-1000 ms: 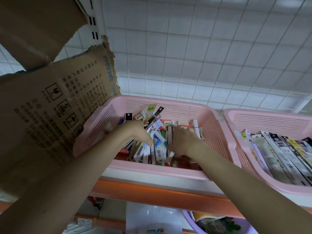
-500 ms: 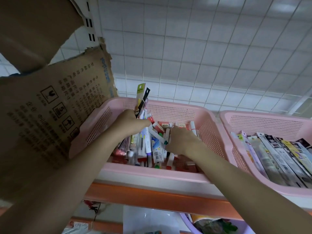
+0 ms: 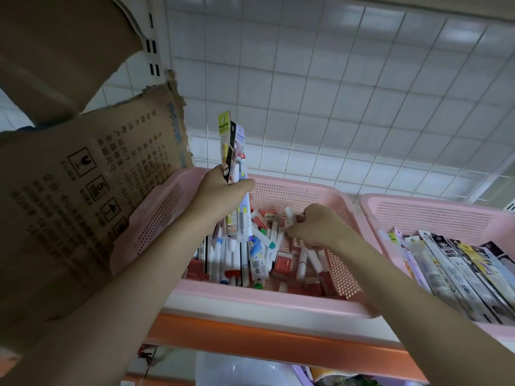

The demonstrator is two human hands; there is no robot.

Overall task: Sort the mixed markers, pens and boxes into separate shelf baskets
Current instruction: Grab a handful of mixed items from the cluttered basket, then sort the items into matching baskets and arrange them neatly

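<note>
Presently a bundle of packaged pens (image 3: 232, 151) is gripped upright by the left hand (image 3: 220, 188) above the mixed basket (image 3: 278, 298), while a white marker (image 3: 289, 215) is pinched beneath the right hand (image 3: 315, 227); a loose grip could spill packets back.

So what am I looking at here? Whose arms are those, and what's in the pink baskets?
The camera sits on a person's head, looking down at their own two arms. There is no robot. The left hand grips a few packaged pens, lifted upright above the middle basket, which holds a jumble of markers, pens and small red boxes. The right hand pinches a white marker down inside that basket. The right basket holds long packs in a row. On the left leans a torn cardboard box.
</note>
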